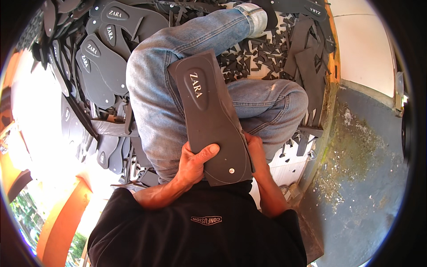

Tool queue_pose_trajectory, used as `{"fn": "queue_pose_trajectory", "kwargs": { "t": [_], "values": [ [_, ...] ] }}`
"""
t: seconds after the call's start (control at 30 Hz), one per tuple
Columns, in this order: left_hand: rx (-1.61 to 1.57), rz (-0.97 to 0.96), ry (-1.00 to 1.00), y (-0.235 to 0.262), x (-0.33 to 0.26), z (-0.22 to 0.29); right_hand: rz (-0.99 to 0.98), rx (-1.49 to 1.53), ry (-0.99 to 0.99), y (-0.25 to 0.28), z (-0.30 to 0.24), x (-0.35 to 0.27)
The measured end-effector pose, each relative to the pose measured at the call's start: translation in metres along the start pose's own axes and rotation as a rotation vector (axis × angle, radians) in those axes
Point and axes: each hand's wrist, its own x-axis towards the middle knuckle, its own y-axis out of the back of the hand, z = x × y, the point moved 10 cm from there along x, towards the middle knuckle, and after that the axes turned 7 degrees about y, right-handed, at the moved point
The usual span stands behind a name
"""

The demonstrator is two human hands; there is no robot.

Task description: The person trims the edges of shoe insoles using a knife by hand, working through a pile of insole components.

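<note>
A dark grey foam sheet (pixel 212 120) lies slanted above my lap, with a shoe sole outline on it. It bears a raised oval pad near its far end and a small round white sticker near its close end. My left hand (pixel 195 162) grips its left edge, thumb pressed flat on top and fingers underneath. At the right edge, my right hand (pixel 256 153) is closed against the sheet's side. Its fingertips are mostly hidden behind the sheet, so whatever they hold cannot be made out.
Finished-looking dark soles (pixel 104 62) are heaped at the left. Small black offcuts (pixel 253 60) litter the floor beyond my crossed legs (pixel 155 89), with longer foam strips (pixel 309 66) at the right. A stained blue-grey floor (pixel 360 164) lies past a wooden edge (pixel 332 84).
</note>
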Motion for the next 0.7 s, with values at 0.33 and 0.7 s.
{"fn": "queue_pose_trajectory", "kwargs": {
  "t": [0.33,0.7],
  "values": [
    [0.06,-0.02,-0.021,-0.004,-0.001,0.002,0.129,0.164,0.461,0.006,-0.093,0.015],
    [0.069,-0.049,-0.054,-0.007,0.002,0.003,0.284,0.091,0.603,0.003,-0.106,0.023]
  ]
}}
